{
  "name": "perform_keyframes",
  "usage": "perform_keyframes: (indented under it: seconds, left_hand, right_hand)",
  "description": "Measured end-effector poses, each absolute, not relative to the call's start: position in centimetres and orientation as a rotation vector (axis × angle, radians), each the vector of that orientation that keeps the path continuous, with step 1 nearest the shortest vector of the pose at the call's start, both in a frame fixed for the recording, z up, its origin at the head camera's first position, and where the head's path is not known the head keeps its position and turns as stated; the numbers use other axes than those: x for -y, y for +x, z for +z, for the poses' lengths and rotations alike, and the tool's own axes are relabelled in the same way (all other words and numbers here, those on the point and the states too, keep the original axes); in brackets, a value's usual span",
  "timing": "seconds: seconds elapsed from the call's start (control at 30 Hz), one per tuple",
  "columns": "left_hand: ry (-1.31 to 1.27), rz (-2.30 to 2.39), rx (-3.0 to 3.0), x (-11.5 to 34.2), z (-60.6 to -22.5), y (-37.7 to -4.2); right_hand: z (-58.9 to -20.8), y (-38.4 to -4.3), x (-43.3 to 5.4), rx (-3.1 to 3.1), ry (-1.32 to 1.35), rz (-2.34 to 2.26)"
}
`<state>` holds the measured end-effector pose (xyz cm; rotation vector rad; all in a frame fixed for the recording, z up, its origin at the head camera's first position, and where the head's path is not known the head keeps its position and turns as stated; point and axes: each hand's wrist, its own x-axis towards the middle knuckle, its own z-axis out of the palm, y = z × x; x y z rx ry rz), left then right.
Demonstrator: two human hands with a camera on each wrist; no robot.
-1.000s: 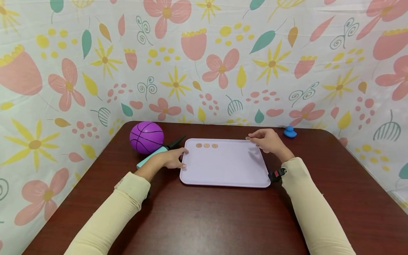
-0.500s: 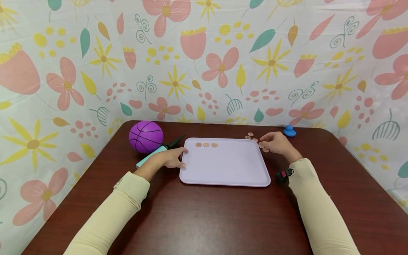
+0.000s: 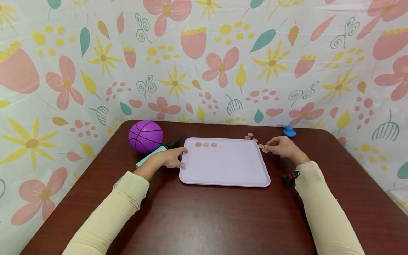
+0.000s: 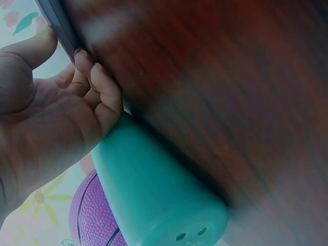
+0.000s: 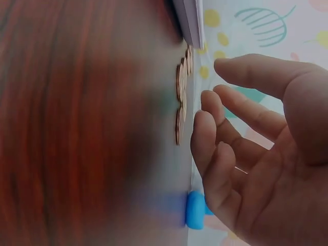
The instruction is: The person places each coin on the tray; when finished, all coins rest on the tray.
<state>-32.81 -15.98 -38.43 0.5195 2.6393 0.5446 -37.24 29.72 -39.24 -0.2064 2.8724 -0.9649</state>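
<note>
A pale lilac tray (image 3: 224, 163) lies on the table, with a row of three copper coins (image 3: 206, 144) near its far left corner. My left hand (image 3: 172, 158) grips the tray's left edge; in the left wrist view the thumb and curled fingers of the left hand (image 4: 66, 97) meet at the rim. Beyond the tray's right edge, several loose coins (image 3: 261, 146) trail along the tabletop. My right hand (image 3: 282, 146) hovers beside the nearest of them, fingertips right at it in the head view. In the right wrist view its fingers are loosely bent and apart, nothing between them, facing the coins (image 5: 180, 82).
A purple basketball (image 3: 146, 136) sits at the back left. Beside it lies a tool with a turquoise handle (image 3: 149, 156) and a dark pointed end, partly behind my left hand. A blue rubber duck (image 3: 289, 131) stands at the back right. Floral cloth (image 3: 204, 63) hangs behind the table.
My right hand has moved from the tray's far right corner rightward and toward me, past the loose coins, uncovering several of them. The left hand and tray have stayed put.
</note>
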Motion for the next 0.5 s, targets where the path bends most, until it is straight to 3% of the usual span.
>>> perform_keyframes:
  seconds: [0.5]
  left_hand:
    - [0.499,0.552,-2.620,15.9,-38.5,-32.9]
  right_hand:
    - [-39.9,-37.6,-31.7,-2.832,-0.198,-0.940]
